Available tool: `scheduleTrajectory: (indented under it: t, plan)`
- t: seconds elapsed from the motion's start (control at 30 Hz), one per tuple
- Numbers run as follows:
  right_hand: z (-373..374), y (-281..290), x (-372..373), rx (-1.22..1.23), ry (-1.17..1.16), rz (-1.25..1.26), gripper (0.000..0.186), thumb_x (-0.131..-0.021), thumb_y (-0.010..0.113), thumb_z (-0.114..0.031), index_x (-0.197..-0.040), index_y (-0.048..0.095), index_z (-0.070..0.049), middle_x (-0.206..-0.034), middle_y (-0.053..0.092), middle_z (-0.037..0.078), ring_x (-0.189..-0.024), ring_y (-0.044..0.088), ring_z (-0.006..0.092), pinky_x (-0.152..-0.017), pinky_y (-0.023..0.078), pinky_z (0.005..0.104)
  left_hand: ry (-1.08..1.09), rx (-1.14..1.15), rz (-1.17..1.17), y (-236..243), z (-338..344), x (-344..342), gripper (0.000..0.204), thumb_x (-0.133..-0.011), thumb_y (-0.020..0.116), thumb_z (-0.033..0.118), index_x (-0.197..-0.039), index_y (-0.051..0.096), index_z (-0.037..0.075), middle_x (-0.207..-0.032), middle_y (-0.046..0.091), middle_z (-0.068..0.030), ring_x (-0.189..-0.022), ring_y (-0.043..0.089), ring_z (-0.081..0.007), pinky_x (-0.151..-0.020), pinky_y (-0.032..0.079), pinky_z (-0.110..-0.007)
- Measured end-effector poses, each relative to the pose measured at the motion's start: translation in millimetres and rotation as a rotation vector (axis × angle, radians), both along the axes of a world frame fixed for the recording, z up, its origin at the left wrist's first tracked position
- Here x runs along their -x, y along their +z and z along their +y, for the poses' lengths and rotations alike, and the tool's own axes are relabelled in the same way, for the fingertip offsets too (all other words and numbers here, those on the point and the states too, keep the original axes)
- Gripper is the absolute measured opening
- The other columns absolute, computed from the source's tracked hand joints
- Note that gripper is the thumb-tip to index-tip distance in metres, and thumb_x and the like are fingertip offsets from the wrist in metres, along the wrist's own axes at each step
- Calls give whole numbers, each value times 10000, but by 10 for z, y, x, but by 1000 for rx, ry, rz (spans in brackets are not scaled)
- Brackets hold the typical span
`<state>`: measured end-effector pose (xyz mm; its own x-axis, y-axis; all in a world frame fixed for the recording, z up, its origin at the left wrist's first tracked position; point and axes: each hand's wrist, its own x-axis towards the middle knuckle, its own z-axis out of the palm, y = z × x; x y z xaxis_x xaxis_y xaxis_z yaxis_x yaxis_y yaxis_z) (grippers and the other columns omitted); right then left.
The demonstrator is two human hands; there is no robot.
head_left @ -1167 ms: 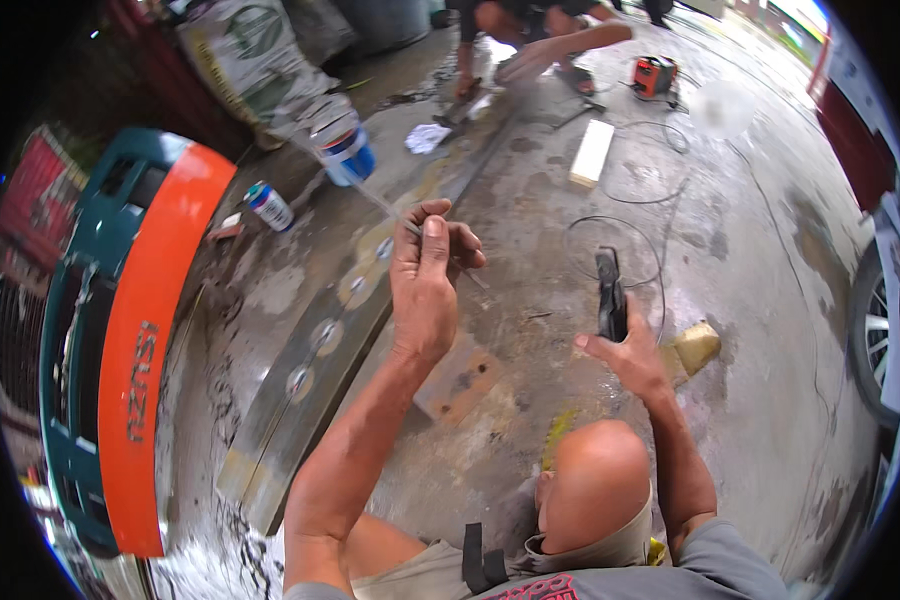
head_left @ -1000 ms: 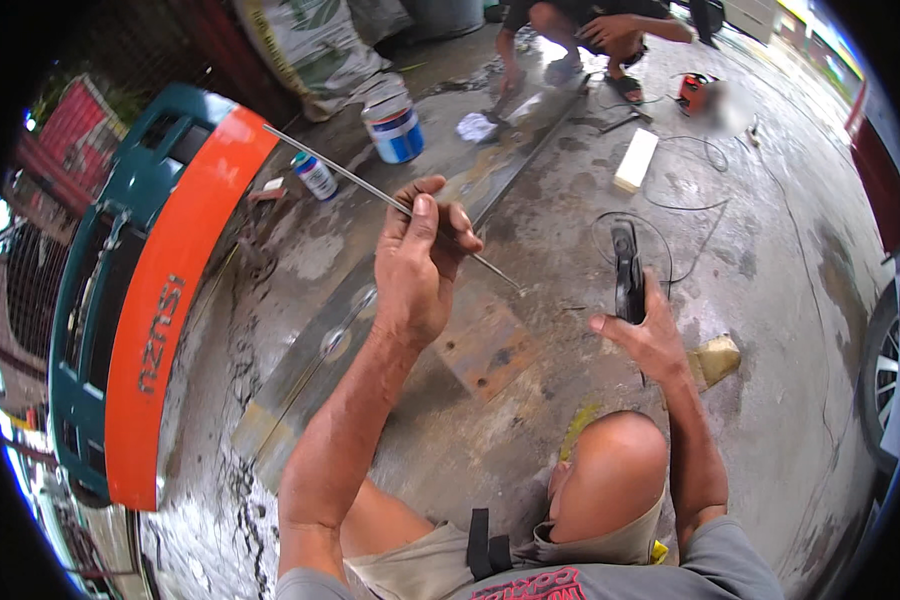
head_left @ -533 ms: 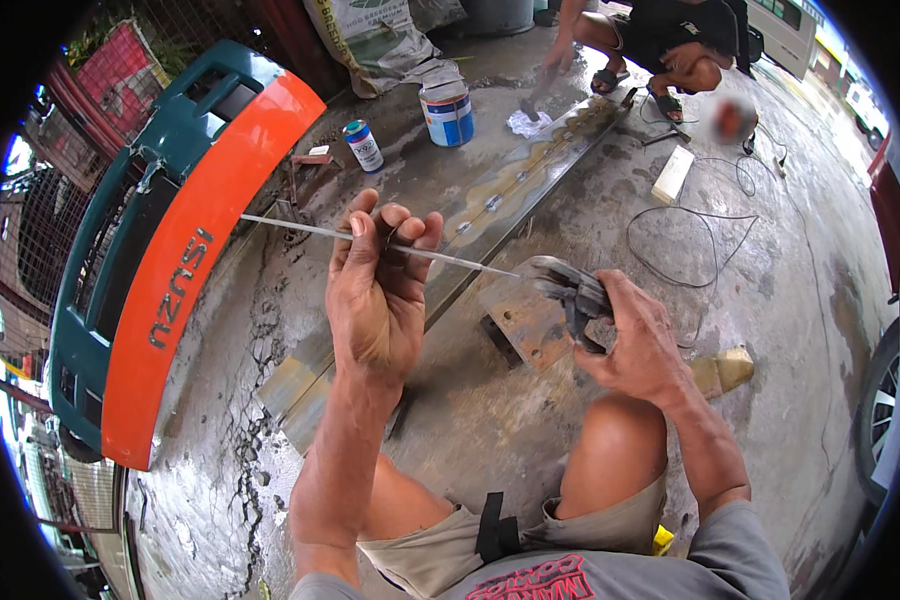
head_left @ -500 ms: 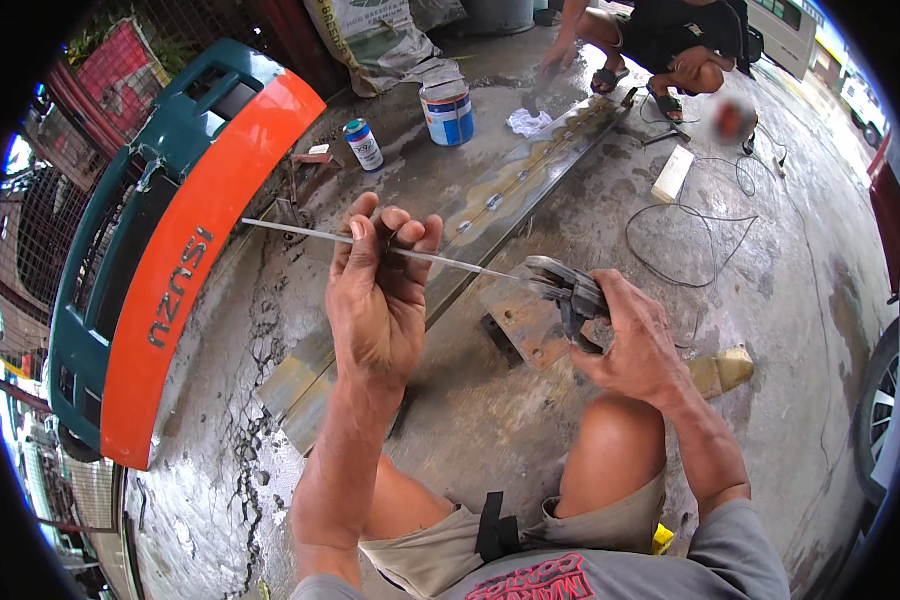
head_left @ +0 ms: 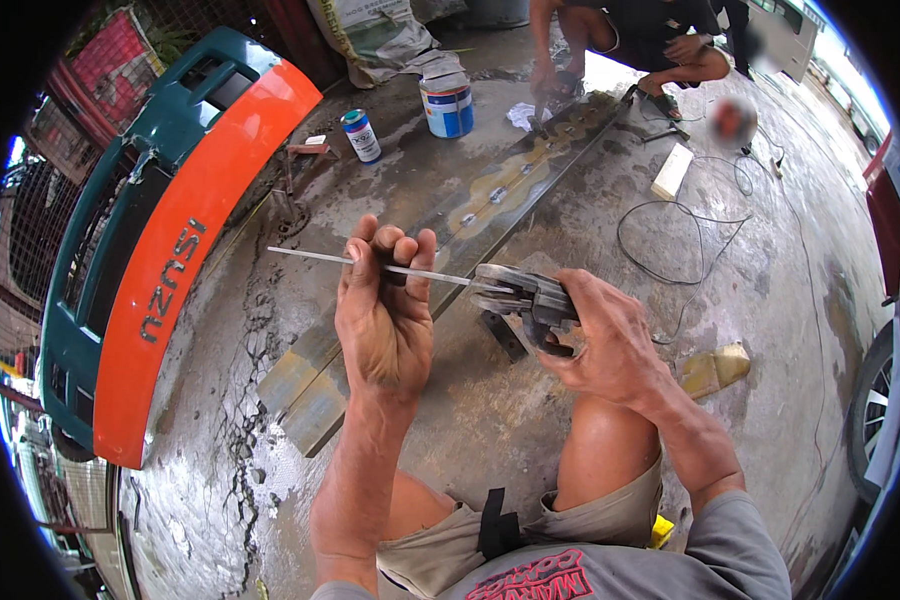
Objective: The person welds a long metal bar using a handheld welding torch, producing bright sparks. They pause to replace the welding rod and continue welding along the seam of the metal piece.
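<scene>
While left hand (head_left: 385, 320) pinches welding rod (head_left: 310, 255), right hand (head_left: 615, 340) grips electrode holder (head_left: 525, 295) | seemingly seating rod | next: wants firm clamping

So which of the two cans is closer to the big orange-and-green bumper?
The slim can, on the left. The wider can stands to its right, farther from the bumper.

An orange and dark-green bumper (head_left: 205, 225) spans the left side. Near its upper end, a small can (head_left: 362, 140) stands by a larger blue-and-white tin (head_left: 449, 110), a sack (head_left: 370, 38) behind. A white block (head_left: 673, 171) lies on the concrete floor (head_left: 770, 310); a wheel (head_left: 874, 400) shows far right.
</scene>
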<state>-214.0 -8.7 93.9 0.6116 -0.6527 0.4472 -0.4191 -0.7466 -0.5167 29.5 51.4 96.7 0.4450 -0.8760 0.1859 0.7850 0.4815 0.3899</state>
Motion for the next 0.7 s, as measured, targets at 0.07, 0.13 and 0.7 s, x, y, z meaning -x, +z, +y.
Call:
scheduleTrajectory:
  t: [0.07, 0.13, 0.7]
  plan:
    - [3, -14, -7, -1, 5, -12, 738, -665, 941, -106, -1317, 602, -31, -1096, 718, 186, -982, 749, 391, -848, 586, 449, 8, -2, -10, -23, 9, 13, 282, -1154, 554, 177, -1376, 550, 2, -1173, 720, -141, -1047, 777, -228, -1167, 592, -458]
    - [8, -7, -22, -5, 11, -24, 756, -656, 944, -99, -1326, 600, -29, -1100, 719, 186, -994, 750, 392, -856, 586, 450, 10, -3, -14, -45, 12, 6, 283, -1152, 559, 177, -1375, 550, 4, -1172, 718, -139, -1049, 776, -228, -1171, 587, -459]
    - [107, 134, 173, -158, 12, 103, 1040, -712, 993, -362, -1562, 508, -10, -1111, 713, 131, -926, 702, 278, -865, 578, 420, -70, -513, -261, -99, 88, 64, 462, -1157, 552, 415, -1274, 603, -30, -1032, 706, -130, -990, 745, -254, -969, 631, -386]
